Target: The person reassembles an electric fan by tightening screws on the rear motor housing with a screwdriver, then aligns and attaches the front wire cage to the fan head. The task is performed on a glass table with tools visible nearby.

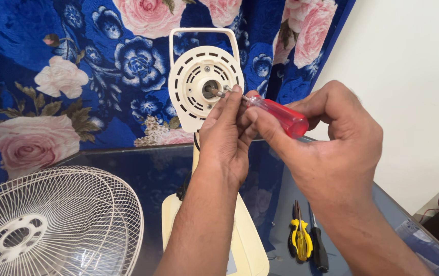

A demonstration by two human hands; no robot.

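right hand point(332, 138) gripping red screwdriver point(276, 113), left hand point(224, 135) steadying tip at fan motor point(204, 87)

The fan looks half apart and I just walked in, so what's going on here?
A person holds a red-handled screwdriver in the right hand, its tip at the cream fan motor housing near the shaft. The left hand steadies the tip. The wire fan guard lies off to the left, and yellow-handled pliers and a black screwdriver lie on the glass table.

Screwdriver point(276, 114) (red-handled) at fan motor point(205, 87)
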